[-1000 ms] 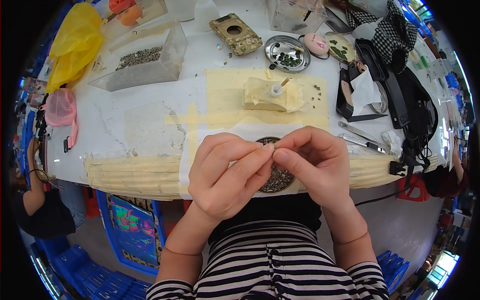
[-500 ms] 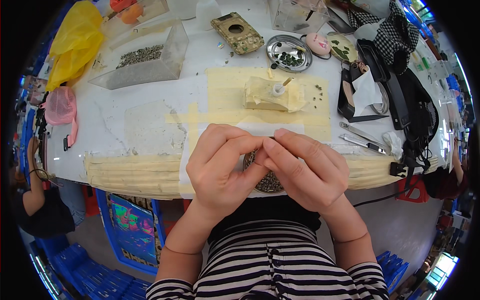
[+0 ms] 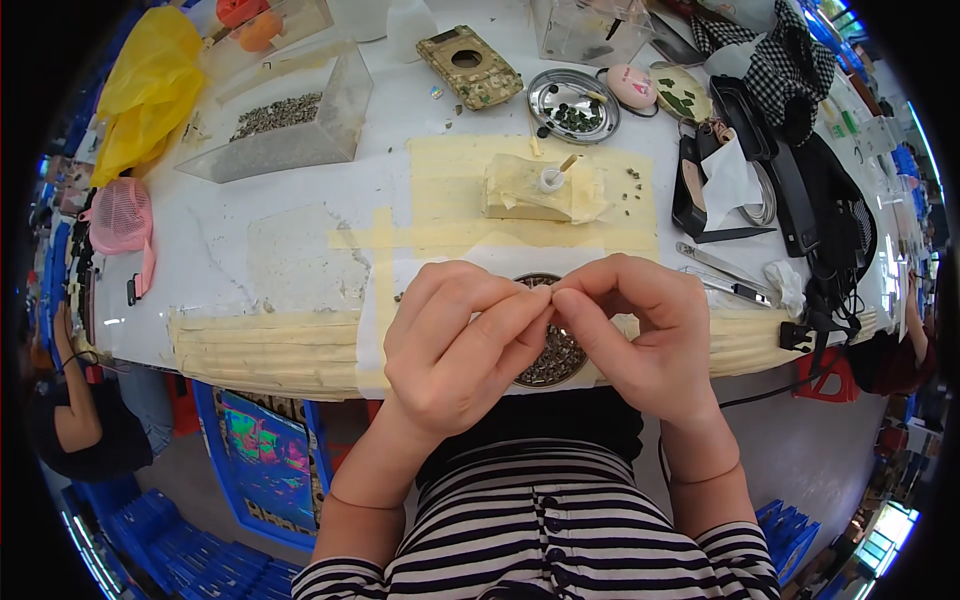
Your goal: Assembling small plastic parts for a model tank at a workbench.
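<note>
My left hand (image 3: 455,345) and my right hand (image 3: 645,325) meet fingertip to fingertip over a round dish (image 3: 588,372) near the table's front edge. Many small metallic pieces (image 3: 552,360) fill the dish. Both hands are closed in a pinch; whatever sits between the fingertips is too small to make out. Beyond the hands stands a tape-covered block (image 3: 515,192) with a small white cup (image 3: 551,179) on it, a thin stick leaning in the cup. A few tiny pieces (image 3: 632,185) lie on the tape to its right.
At the back left, a clear bin (image 3: 340,140) holds more small pieces, beside a yellow bag (image 3: 150,90). A camouflage-patterned case (image 3: 490,85) and a metal plate (image 3: 545,95) with dark green pieces lie farther back. Tweezers (image 3: 715,262) and a black case (image 3: 690,215) are at right.
My right hand has shifted right and its fingers have changed their pinch. My left hand has tilted slightly, with its fingertips a little lower. More of the dish shows between the hands.
</note>
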Motion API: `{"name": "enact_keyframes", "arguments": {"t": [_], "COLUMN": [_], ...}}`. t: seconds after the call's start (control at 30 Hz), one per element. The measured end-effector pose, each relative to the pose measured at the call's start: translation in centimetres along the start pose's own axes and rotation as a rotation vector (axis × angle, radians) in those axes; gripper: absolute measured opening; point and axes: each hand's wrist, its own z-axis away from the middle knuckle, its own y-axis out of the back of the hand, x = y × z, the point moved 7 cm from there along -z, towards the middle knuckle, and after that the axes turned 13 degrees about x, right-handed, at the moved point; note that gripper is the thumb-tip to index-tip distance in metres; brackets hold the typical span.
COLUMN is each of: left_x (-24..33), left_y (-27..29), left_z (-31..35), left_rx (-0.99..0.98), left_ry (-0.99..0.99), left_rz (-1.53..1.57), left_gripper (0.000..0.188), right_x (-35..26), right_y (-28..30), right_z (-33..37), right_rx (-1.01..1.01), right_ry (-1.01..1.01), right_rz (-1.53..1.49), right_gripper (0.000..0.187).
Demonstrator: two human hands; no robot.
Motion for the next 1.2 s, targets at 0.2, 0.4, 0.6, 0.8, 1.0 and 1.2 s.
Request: {"name": "enact_keyframes", "arguments": {"t": [0.2,0.4,0.6,0.8,1.0,1.2], "left_x": [-0.3,-0.4,0.1,-0.4,-1.6,-1.4], "left_y": [0.5,1.0,0.7,0.4,0.4,0.4], "left_z": [-0.2,-0.4,-0.1,-0.1,0.4,0.4], "left_rx": [-0.023,0.007,0.015,0.027,-0.007,0.015], "left_ry": [0.072,0.089,0.031,0.047,0.203,0.199], "left_rz": [0.119,0.132,0.009,-0.05,-0.028,-0.013], "left_gripper": [0.027,0.031,0.027,0.033,0.024,0.024], "right_x": [1.9,1.8,1.8,-2.3,-3.5,-2.6], "right_y": [-1.3,-2.2,-1.9,-0.8,-1.9,-1.3], "right_z": [1.0,1.1,1.0,1.3,2.2,1.9], "right_rx": [-0.115,-0.214,-0.141,0.131,0.139,0.215], "right_ry": [-0.451,-0.565,-0.445,0.449,0.752,0.598], "right_rz": [-0.493,-0.592,-0.556,0.199,0.376,0.317], "right_gripper": [0.015,0.018,0.014,0.022,0.034,0.026]}}
